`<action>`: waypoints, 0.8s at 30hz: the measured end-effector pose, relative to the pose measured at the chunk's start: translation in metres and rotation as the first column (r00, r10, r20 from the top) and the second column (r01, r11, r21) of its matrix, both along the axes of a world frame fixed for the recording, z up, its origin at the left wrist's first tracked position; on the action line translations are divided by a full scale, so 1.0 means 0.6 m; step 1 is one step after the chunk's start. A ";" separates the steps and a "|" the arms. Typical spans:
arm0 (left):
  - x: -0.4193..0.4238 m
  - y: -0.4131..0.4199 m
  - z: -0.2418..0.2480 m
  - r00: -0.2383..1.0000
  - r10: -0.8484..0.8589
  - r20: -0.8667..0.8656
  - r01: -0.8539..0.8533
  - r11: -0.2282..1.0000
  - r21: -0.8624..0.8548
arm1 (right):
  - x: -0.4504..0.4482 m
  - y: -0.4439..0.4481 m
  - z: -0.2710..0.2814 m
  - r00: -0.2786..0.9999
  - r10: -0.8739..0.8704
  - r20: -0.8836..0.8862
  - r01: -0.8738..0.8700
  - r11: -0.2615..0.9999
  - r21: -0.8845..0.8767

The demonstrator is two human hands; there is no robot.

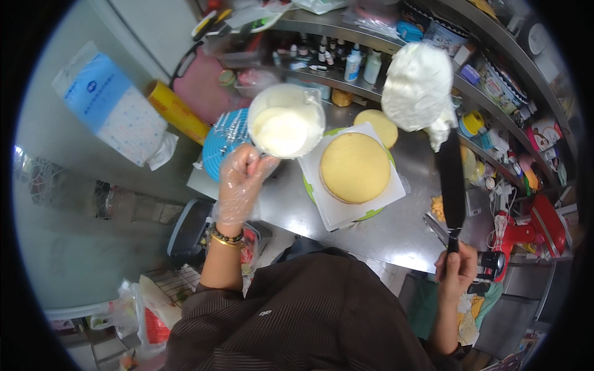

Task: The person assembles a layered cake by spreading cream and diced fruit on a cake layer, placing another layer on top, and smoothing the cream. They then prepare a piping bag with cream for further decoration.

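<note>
Wearing a clear plastic glove, my left hand (241, 185) grips the handle of a clear plastic jug (310, 121), which has white cream (283, 134) inside. My bare right hand (457, 271) holds a palette knife (450, 185) by its dark handle. A large mound of whipped cream (417, 88) clings to the far end of the blade, raised to the right of the jug. Between my hands, a round yellow sponge cake layer (356, 168) rests on a white square board (334, 218), over a green turntable (375, 214). Another sponge round (377, 124) lies behind it.
The stainless steel table (287, 208) backs onto metal shelves crowded with bottles (353, 64) and tubs. A blue round mat (214, 155) lies at the left, near a yellow roll (178, 111). On the right are orange diced pieces (437, 208) and a red stand mixer (533, 232).
</note>
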State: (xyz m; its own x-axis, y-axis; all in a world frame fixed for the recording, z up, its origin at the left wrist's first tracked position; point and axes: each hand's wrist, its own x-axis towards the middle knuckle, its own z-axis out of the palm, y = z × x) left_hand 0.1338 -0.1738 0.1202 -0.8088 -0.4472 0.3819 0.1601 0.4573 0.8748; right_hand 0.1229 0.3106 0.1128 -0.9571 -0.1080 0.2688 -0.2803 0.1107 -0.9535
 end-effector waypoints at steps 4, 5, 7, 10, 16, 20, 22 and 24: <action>0.003 -0.003 -0.022 1.000 -0.008 0.013 0.007 0.995 0.097 | 0.008 0.018 -0.087 0.997 -0.078 -0.012 0.079 0.968 0.239; 0.003 -0.005 -0.024 1.000 -0.007 0.025 0.004 0.994 0.107 | 0.012 0.015 -0.097 0.985 -0.076 0.157 0.037 0.970 0.240; 0.000 -0.009 -0.036 0.999 0.005 0.049 -0.011 0.993 0.115 | 0.012 0.008 -0.096 0.866 0.021 0.499 -0.061 0.996 0.063; -0.003 -0.012 -0.045 0.999 0.005 0.046 -0.012 0.988 0.155 | 0.011 0.004 -0.098 0.810 0.067 0.583 -0.056 0.998 -0.038; -0.007 -0.004 -0.048 0.995 -0.016 0.096 0.011 0.998 0.060 | -0.012 -0.007 -0.046 0.867 0.083 0.492 -0.020 0.991 -0.132; -0.014 0.021 -0.050 0.980 -0.112 0.166 0.106 0.993 0.046 | -0.020 -0.061 -0.033 0.999 0.051 0.010 -0.052 0.986 0.157; -0.016 0.037 -0.042 0.969 -0.195 0.151 0.176 0.976 0.128 | -0.039 -0.112 -0.014 0.944 0.153 -0.293 -0.052 0.945 0.324; -0.014 0.052 -0.028 0.949 -0.283 0.138 0.239 0.932 0.272 | -0.048 -0.137 -0.012 0.912 0.188 -0.365 -0.041 0.926 0.375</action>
State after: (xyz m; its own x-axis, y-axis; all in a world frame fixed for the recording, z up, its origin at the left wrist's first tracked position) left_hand 0.1254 -0.1429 0.1034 -0.9530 -0.2736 0.1300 0.0808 0.1839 0.9796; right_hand 0.0943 0.2283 0.1058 -0.7585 -0.3681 0.5378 -0.6497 0.3614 -0.6688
